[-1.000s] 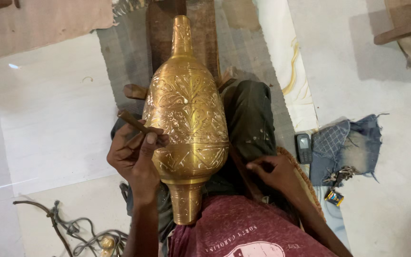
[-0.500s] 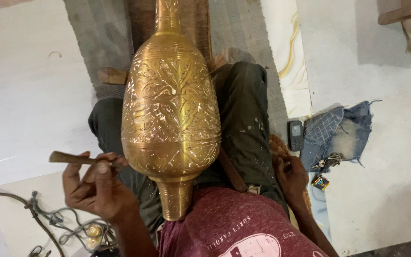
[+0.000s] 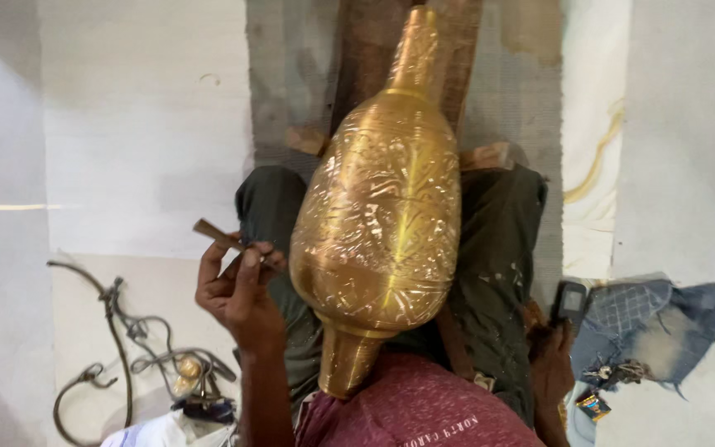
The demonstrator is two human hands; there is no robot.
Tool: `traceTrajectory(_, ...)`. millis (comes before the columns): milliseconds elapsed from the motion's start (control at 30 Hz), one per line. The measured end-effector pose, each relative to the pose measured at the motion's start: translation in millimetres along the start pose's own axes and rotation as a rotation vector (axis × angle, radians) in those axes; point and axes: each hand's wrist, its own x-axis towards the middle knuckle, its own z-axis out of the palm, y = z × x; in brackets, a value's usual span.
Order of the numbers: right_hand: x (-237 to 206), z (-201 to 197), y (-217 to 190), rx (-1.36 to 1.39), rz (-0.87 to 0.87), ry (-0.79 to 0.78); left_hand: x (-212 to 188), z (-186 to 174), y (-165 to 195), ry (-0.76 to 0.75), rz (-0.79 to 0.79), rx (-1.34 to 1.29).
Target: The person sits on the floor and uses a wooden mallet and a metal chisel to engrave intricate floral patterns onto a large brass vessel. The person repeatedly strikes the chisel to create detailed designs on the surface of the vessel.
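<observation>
The left hand point(image 3: 237, 294) is closed around a small dark tool point(image 3: 218, 236), a short metal rod. The fingers point(image 3: 250, 265) curl over its near end and pinch it, while the far end sticks out up and to the left, clear of the knuckles. The hand is raised just beside the left flank of a large brass vase point(image 3: 382, 215), but whether the tool's tip touches the metal cannot be told, as the fingers cover it.

The right hand point(image 3: 552, 368) lies low on the other side, beside the thigh. Only its back shows, dim and partly cut off, so its grip cannot be told.

The vase lies lengthwise across the person's lap, its narrow neck pointing away and its flared foot toward the chest, against a dark red shirt point(image 3: 411, 418). Its belly is covered in engraved leaf and branch patterns. It rests over dark green trousers point(image 3: 502, 265), and its neck reaches over a brown wooden board point(image 3: 366, 58) ahead.

The floor point(image 3: 126, 124) is pale and smooth. To the left lies a tangle of grey wire point(image 3: 117, 331). To the right a dark phone point(image 3: 571, 302) sits just beside a folded scrap of denim point(image 3: 655, 323).
</observation>
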Motion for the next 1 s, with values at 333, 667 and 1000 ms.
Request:
traceTrajectory(333, 2.5, -4.3, 2.5, 0.207, 0.02, -0.026, 5.5, 0.4, 9.3, -0.022, -0.022, -0.012)
traceTrajectory(667, -31.3, -29.0, -64.7, 0.079, -0.484, 0.069, 7.2, 11.4, 23.6, -0.133, -0.042, 0.177)
traceTrajectory(1000, -12.1, -16.2, -100.3, 0.077, -0.534, -0.441, 4.6, 72.5, 36.6, -0.721, -0.004, 0.266)
